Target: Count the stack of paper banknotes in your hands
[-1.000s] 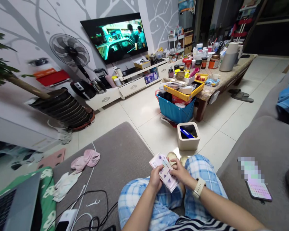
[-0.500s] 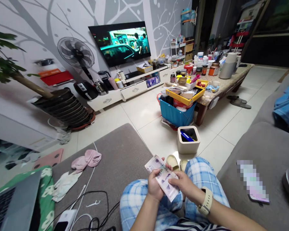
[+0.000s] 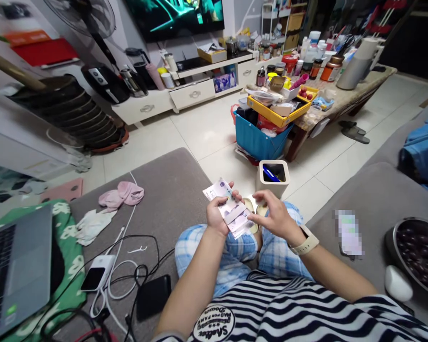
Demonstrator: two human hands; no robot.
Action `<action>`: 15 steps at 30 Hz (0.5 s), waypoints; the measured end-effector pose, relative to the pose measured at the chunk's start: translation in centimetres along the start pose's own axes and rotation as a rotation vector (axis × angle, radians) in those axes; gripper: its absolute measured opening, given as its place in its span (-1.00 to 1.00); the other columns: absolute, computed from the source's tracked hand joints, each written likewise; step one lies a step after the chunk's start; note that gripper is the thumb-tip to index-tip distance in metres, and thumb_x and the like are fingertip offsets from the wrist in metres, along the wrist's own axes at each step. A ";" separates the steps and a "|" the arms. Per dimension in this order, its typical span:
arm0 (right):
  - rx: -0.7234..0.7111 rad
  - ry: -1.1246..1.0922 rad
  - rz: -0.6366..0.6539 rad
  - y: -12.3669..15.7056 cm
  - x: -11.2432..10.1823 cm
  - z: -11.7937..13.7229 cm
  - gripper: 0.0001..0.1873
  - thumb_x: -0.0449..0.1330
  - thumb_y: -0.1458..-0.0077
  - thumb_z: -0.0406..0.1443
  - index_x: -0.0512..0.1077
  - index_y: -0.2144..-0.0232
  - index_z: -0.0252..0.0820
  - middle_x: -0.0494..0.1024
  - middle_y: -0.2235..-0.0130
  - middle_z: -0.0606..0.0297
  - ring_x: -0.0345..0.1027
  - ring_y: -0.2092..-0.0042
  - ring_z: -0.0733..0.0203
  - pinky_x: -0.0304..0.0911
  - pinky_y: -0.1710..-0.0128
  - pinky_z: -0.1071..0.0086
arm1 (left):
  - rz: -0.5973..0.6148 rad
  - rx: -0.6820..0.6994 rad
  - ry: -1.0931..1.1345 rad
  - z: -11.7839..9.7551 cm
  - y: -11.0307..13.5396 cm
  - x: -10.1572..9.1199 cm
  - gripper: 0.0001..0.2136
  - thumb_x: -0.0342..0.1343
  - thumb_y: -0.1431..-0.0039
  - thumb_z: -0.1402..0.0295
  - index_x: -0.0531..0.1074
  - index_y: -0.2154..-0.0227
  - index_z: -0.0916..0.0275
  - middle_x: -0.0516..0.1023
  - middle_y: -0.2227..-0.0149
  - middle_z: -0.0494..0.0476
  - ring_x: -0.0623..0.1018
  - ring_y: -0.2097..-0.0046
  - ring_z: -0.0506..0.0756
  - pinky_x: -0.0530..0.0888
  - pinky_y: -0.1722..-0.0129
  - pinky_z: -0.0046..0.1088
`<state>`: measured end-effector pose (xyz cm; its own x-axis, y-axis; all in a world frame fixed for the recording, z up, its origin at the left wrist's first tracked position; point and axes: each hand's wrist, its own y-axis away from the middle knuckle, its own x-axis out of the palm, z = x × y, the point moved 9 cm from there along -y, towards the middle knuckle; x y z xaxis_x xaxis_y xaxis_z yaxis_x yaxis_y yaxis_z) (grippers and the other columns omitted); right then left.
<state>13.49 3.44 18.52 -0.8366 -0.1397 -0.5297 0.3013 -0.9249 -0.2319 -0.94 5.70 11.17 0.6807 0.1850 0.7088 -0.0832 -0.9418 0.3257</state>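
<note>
I sit on a grey sofa in blue checked trousers (image 3: 235,251). A small stack of purple-white banknotes (image 3: 225,206) rests in my left hand (image 3: 218,214), whose fingers curl round it, thumb on top. My right hand (image 3: 273,216), with a pale watch on the wrist, pinches the right end of the notes with its fingertips. Both hands hover above my knees.
A small beige bin (image 3: 273,176) stands on the tiled floor just ahead, a blue crate (image 3: 260,141) and a cluttered low table (image 3: 337,102) beyond. On the sofa lie a phone (image 3: 348,233), a metal bowl (image 3: 415,251), a laptop (image 3: 16,270), cables and a power bank (image 3: 97,278), and pink socks (image 3: 123,194).
The camera has tilted down and nearer, so the television is mostly out of view. My right hand shifted from under the notes to pinching their right end, and a note is partly drawn off.
</note>
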 end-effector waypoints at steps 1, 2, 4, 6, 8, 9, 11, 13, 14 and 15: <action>-0.118 0.051 0.028 -0.1 -0.4 1.3 -0.40 0.30 0.03 0.02 0.34 0.01 -0.12 0.41 0.00 0.06 0.29 -0.01 -0.05 0.23 0.00 0.11 | 0.008 -0.020 -0.010 0.0 0.0 -0.1 -0.54 0.03 0.08 0.38 0.45 0.04 0.26 0.48 0.33 0.17 0.53 0.26 0.13 0.45 0.08 -0.16; -0.226 0.102 0.070 0.0 -0.5 2.5 -0.40 0.30 0.03 0.03 0.34 0.00 -0.10 0.34 -0.09 0.04 0.22 -0.11 -0.09 0.17 -0.09 0.06 | 0.013 -0.038 -0.017 0.1 0.0 -0.1 -0.55 0.03 0.08 0.39 0.45 0.04 0.26 0.48 0.33 0.17 0.53 0.27 0.13 0.45 0.10 -0.16; -0.380 0.198 0.163 0.2 -0.2 4.1 -0.45 0.29 0.01 0.04 0.37 0.03 -0.08 0.24 -0.19 0.05 0.08 -0.21 -0.12 0.04 -0.19 0.00 | 0.010 -0.074 -0.019 0.5 0.1 -0.2 -0.54 0.03 0.10 0.42 0.44 0.05 0.28 0.49 0.34 0.17 0.53 0.29 0.13 0.47 0.14 -0.17; -0.463 0.272 0.239 0.4 0.5 5.0 -0.52 0.26 -0.02 0.03 0.40 0.08 -0.07 0.21 -0.23 0.09 0.01 -0.26 -0.13 -0.03 -0.22 -0.02 | -0.006 -0.121 -0.003 1.1 0.3 -0.1 -0.54 0.03 0.11 0.45 0.44 0.05 0.30 0.50 0.36 0.16 0.53 0.33 0.13 0.48 0.17 -0.17; -0.510 0.324 0.306 0.5 1.3 5.5 -0.55 0.27 -0.02 0.02 0.41 0.11 -0.07 0.18 -0.25 0.11 -0.04 -0.28 -0.13 -0.07 -0.23 -0.03 | -0.027 -0.174 0.049 1.7 0.6 0.2 -0.54 0.03 0.12 0.47 0.45 0.06 0.30 0.51 0.37 0.15 0.53 0.37 0.11 0.49 0.18 -0.20; -0.527 0.345 0.335 0.6 1.8 5.6 -0.55 0.28 -0.01 0.01 0.41 0.12 -0.08 0.18 -0.26 0.12 -0.06 -0.29 -0.13 -0.07 -0.23 -0.04 | -0.037 -0.195 0.081 1.9 0.7 0.3 -0.54 0.03 0.12 0.48 0.46 0.06 0.30 0.51 0.36 0.14 0.53 0.38 0.09 0.49 0.18 -0.22; -0.546 0.383 0.370 0.8 2.4 5.6 -0.58 0.30 0.00 -0.02 0.41 0.15 -0.08 0.17 -0.26 0.13 -0.07 -0.29 -0.12 -0.07 -0.22 -0.06 | -0.050 -0.216 0.131 1.9 0.9 0.7 -0.55 0.03 0.12 0.49 0.46 0.07 0.30 0.52 0.35 0.14 0.53 0.40 0.08 0.50 0.20 -0.25; -0.543 0.409 0.367 0.8 2.6 5.4 -0.61 0.31 0.00 -0.05 0.40 0.18 -0.10 0.18 -0.25 0.12 -0.07 -0.29 -0.10 -0.05 -0.21 -0.07 | -0.047 -0.229 0.161 1.9 1.2 1.1 -0.54 0.04 0.12 0.51 0.45 0.06 0.31 0.52 0.35 0.15 0.53 0.41 0.08 0.51 0.21 -0.24; -0.537 0.413 0.352 0.7 2.5 5.3 -0.62 0.30 -0.01 -0.05 0.40 0.19 -0.11 0.19 -0.24 0.11 -0.06 -0.29 -0.10 -0.04 -0.21 -0.07 | -0.041 -0.236 0.175 1.9 1.3 1.3 -0.53 0.04 0.13 0.51 0.45 0.05 0.31 0.52 0.35 0.15 0.53 0.42 0.09 0.51 0.21 -0.23; -0.531 0.413 0.329 0.5 2.3 5.2 -0.62 0.30 -0.02 -0.05 0.40 0.19 -0.11 0.21 -0.23 0.09 -0.05 -0.28 -0.10 -0.03 -0.20 -0.06 | -0.036 -0.243 0.195 1.9 1.4 1.4 -0.53 0.03 0.13 0.52 0.44 0.05 0.31 0.53 0.36 0.16 0.53 0.42 0.09 0.51 0.22 -0.22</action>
<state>9.34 0.77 21.46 -0.4566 -0.1388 -0.8788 0.7742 -0.5486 -0.3156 1.34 4.08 11.44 0.5359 0.2895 0.7931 -0.2493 -0.8432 0.4763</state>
